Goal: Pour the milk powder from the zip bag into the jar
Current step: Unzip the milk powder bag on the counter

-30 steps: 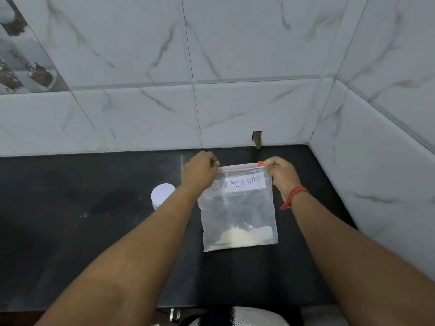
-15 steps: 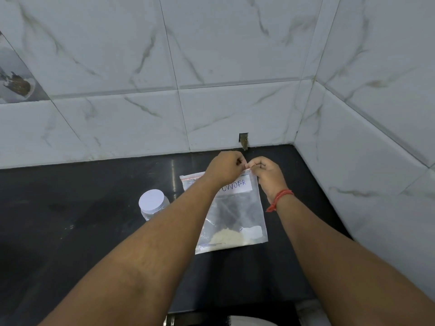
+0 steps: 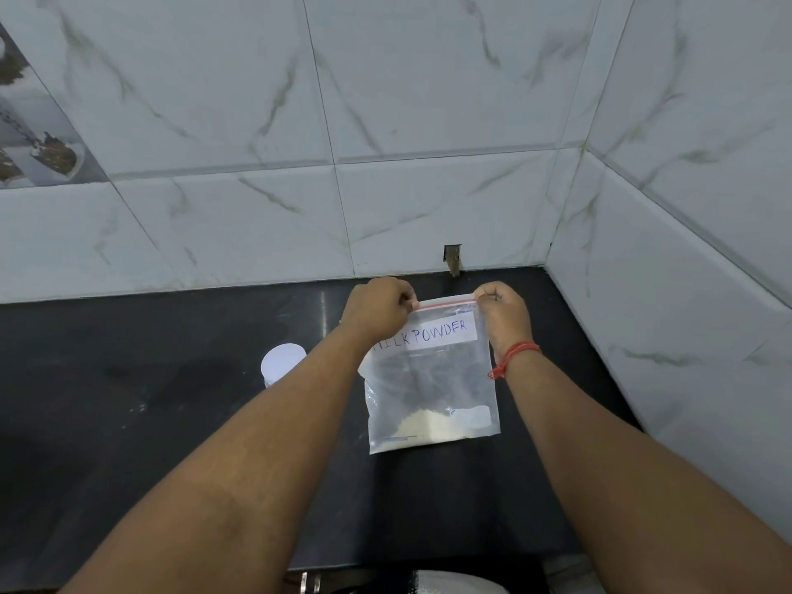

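Note:
A clear zip bag [image 3: 430, 379] with a white label reading MILK POWDER hangs upright over the black counter [image 3: 128, 400]. A little pale powder [image 3: 422, 426] lies in its bottom. My left hand [image 3: 377, 308] pinches the bag's top left corner at the red zip strip. At the top right corner, my right hand [image 3: 501, 310] pinches the same strip. A jar with a white lid [image 3: 283, 362] stands on the counter to the left of the bag, partly hidden by my left forearm.
White marble-look tiled walls [image 3: 428, 122] close the counter at the back and on the right, forming a corner. A small notch [image 3: 452, 259] sits in the back wall at counter level. The counter's front edge runs along the bottom.
Half a second ago my hands were close together at the bag's top right. Now the left hand is back at the left corner and the zip strip is stretched between both hands.

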